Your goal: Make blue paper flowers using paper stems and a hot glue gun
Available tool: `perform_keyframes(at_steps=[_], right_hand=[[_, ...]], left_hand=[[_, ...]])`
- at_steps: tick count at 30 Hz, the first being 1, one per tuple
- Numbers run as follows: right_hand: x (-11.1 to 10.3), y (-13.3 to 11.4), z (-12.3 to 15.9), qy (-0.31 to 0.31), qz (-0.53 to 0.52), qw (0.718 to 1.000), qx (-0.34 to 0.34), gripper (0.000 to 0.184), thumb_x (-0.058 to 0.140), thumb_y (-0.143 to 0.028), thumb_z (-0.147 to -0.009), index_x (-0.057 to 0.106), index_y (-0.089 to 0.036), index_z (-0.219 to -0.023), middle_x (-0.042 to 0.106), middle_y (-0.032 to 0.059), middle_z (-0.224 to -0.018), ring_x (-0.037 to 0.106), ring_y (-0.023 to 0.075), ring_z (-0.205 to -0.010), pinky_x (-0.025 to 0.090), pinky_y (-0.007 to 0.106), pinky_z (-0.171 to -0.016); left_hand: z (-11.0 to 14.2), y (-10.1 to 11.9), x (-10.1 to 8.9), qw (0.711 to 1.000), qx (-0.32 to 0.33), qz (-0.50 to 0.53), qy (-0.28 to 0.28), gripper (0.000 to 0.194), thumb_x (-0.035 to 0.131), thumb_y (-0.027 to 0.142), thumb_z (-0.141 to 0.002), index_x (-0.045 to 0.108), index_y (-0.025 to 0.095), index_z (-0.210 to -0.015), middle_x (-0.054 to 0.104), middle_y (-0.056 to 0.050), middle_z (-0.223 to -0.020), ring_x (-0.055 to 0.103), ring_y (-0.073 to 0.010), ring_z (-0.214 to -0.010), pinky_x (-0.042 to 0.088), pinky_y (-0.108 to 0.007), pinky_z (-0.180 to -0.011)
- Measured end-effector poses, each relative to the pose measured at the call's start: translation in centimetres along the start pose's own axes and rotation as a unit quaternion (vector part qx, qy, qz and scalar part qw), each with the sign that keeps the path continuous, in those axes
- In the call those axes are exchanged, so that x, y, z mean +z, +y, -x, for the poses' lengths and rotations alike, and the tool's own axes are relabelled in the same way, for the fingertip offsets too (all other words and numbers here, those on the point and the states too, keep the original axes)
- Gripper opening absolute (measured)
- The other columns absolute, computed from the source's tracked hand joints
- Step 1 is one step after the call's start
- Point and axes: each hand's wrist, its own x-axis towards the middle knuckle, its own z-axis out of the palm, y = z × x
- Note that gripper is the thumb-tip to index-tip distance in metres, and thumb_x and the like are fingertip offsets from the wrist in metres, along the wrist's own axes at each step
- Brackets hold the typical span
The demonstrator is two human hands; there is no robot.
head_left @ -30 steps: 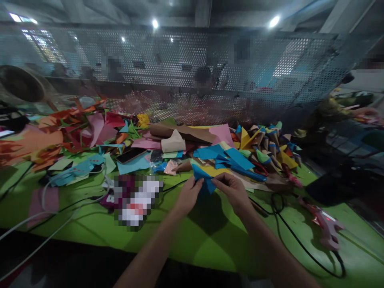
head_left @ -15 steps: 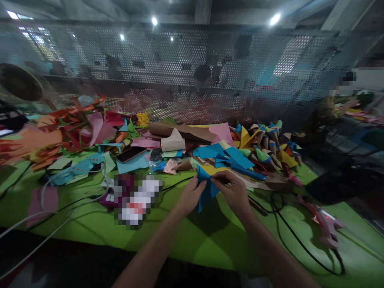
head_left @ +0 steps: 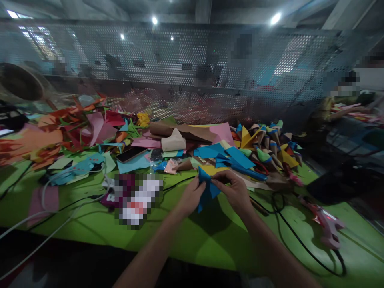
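Observation:
Between my two hands is a folded piece of blue paper (head_left: 205,196), held upright above the green tabletop (head_left: 192,244). My left hand (head_left: 192,194) pinches it along its left side, thumb toward me. At its upper right edge, the thumb and forefinger of my right hand (head_left: 232,187) are closed on the paper. Just beyond my hands lie several blue paper sheets (head_left: 240,157) and a yellow sheet (head_left: 207,170). Paper cones (head_left: 273,146) with coloured tips are heaped at the back right.
A pink glue gun (head_left: 327,226) with a black cord lies at right. A phone (head_left: 132,154), a light-blue power strip (head_left: 87,163) and white cables are on the left. Orange paper pieces (head_left: 33,140) pile up at far left. A perforated metal screen (head_left: 180,60) stands behind.
Both hands keep hold of the blue paper in nearly the same place; its lower right part has shifted slightly. At far right, a person's arm now reaches out over the neighbouring table.

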Motion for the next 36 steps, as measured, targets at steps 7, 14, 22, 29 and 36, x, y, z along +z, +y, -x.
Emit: perform_keyframes(at_steps=[7, 14, 22, 29, 36], right_hand=[[-0.09, 0.16, 0.01, -0.016, 0.041, 0.998, -0.051, 0.004, 0.073, -0.026, -0.077, 0.072, -0.023, -0.079, 0.068, 0.0034, -0.08, 0.061, 0.0202, -0.076, 0.047, 0.032, -0.068], [-0.06, 0.39, -0.12, -0.018, 0.01, 1.0, 0.018, 0.014, 0.076, -0.033, -0.072, 0.069, -0.021, -0.071, 0.065, 0.0019, -0.071, 0.058, 0.0192, -0.069, 0.044, 0.031, -0.064], [-0.03, 0.23, -0.06, -0.023, -0.008, 0.999, 0.039, 0.021, 0.077, -0.036, -0.07, 0.064, -0.02, -0.067, 0.061, 0.0007, -0.067, 0.055, 0.0175, -0.064, 0.044, 0.03, -0.06], [0.14, 0.21, -0.18, -0.057, -0.072, 0.992, 0.083, 0.031, 0.081, -0.04, -0.066, 0.066, -0.021, -0.084, 0.065, 0.0009, -0.076, 0.057, 0.0184, -0.07, 0.045, 0.03, -0.064], [0.09, 0.78, -0.23, -0.008, -0.09, 0.988, 0.122, 0.028, 0.079, -0.045, -0.067, 0.065, -0.02, -0.067, 0.059, -0.0006, -0.065, 0.051, 0.0158, -0.064, 0.04, 0.028, -0.06]], left_hand=[[-0.02, 0.26, -0.04, 1.0, -0.003, -0.013, -0.005, 0.022, 0.054, 0.033, -0.087, 0.067, 0.021, -0.1, 0.071, -0.007, -0.112, 0.062, -0.0257, -0.108, 0.045, -0.038, -0.1], [0.03, 0.02, 0.18, 0.994, 0.063, -0.078, -0.038, 0.027, 0.056, 0.033, -0.087, 0.063, 0.019, -0.11, 0.069, -0.009, -0.111, 0.06, -0.026, -0.109, 0.046, -0.038, -0.098], [-0.14, -0.61, 0.29, 0.994, 0.072, -0.057, -0.053, 0.02, 0.053, 0.023, -0.085, 0.062, 0.018, -0.102, 0.07, -0.007, -0.103, 0.06, -0.0242, -0.106, 0.046, -0.037, -0.098], [-0.04, -0.4, 0.42, 0.991, 0.076, -0.061, -0.096, 0.024, 0.049, 0.022, -0.087, 0.063, 0.017, -0.106, 0.068, -0.007, -0.11, 0.06, -0.0237, -0.105, 0.046, -0.036, -0.096], [-0.24, -0.6, 0.24, 0.984, 0.037, -0.112, -0.133, 0.017, 0.053, 0.024, -0.082, 0.065, 0.016, -0.091, 0.069, -0.007, -0.092, 0.06, -0.0228, -0.086, 0.049, -0.035, -0.08]])
